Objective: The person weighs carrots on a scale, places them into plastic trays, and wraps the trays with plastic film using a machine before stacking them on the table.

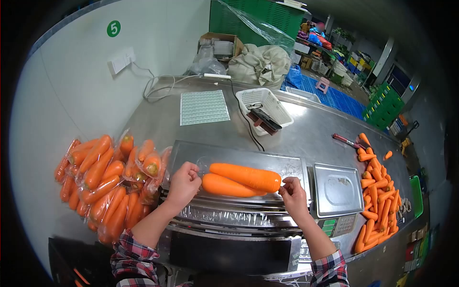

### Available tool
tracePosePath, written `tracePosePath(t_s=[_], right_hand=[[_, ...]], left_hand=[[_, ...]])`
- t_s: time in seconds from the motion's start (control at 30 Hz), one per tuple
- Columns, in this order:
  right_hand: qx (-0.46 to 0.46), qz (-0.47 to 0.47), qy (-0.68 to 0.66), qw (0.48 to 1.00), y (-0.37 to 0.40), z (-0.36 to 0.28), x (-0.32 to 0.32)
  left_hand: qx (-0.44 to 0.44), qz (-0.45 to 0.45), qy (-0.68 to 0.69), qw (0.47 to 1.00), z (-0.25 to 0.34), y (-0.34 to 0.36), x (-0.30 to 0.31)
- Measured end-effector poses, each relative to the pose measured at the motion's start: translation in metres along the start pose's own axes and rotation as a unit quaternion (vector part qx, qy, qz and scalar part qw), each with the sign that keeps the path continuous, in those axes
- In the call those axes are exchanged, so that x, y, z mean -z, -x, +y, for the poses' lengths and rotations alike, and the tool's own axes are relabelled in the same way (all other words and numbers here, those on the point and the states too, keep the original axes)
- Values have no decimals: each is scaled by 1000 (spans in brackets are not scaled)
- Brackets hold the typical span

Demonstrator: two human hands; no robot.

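Carrots [245, 175], two big ones, lie side by side and touching on the metal plate [229, 151], between the two hands; the left hand [184, 185] is by their left end, and its fingers look pinched together on thin clear film [202, 161]; the right hand [294, 197] is at their right end, thumb and finger near the tip, but I cannot tell if they grip film; this looks like the wrapping step, partway done; I think the next move calls for both hands to tuck the film snugly, without squashing or rolling the pair.
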State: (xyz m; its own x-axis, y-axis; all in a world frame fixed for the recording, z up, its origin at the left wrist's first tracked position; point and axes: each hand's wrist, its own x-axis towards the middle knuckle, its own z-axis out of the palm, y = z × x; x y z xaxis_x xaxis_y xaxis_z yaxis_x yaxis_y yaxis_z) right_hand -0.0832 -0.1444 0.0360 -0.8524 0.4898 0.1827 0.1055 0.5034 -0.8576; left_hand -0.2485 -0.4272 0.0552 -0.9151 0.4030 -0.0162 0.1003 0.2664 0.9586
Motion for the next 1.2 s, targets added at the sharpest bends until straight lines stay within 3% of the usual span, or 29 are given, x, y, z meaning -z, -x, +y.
tracePosePath(t_s=[0.07,0.13,0.23,0.27,0.37,0.4,0.5,0.6,0.7,0.77,0.9,0.93,1.0,1.1,1.2], right_hand=[[-8,-26,46,999,-2,7,-4],[-43,-51,54,996,-2,10,-3],[47,-73,155,984,-7,-4,8],[-4,-108,170,980,-9,-12,13],[133,-68,131,980,-17,-17,12],[150,-94,112,978,-21,-25,12],[178,-132,142,965,-43,-25,4],[105,-174,36,978,-59,-2,-3],[71,-168,-7,983,-62,0,-5],[51,-182,14,982,-62,1,-3],[176,-33,212,961,-52,-5,-7],[82,1,129,988,-48,-4,-8],[26,-49,126,991,-39,7,-4],[15,-56,93,994,-22,14,-8],[3,-74,46,996,-13,12,-6]], left_hand=[[-31,24,-110,993,-6,-6,-1],[-33,5,-129,991,-22,-8,0],[-35,-18,-131,991,-24,-10,0],[-37,-25,-126,991,-25,-11,1],[-17,-39,-110,993,-22,-15,0],[-3,-45,-106,993,-22,-15,-1],[-83,-6,-188,979,-29,-21,-4],[-144,32,-160,976,-17,-23,-9],[-189,-15,-146,971,-25,-27,-6],[-175,-27,-138,974,-30,-25,-3],[-103,2,-73,992,-34,-19,-2],[-70,-14,-54,996,-35,-19,-1],[-4,-44,-15,999,-37,-19,3],[8,-47,-61,997,-29,-11,5],[-59,-24,-204,977,-29,-1,17]])
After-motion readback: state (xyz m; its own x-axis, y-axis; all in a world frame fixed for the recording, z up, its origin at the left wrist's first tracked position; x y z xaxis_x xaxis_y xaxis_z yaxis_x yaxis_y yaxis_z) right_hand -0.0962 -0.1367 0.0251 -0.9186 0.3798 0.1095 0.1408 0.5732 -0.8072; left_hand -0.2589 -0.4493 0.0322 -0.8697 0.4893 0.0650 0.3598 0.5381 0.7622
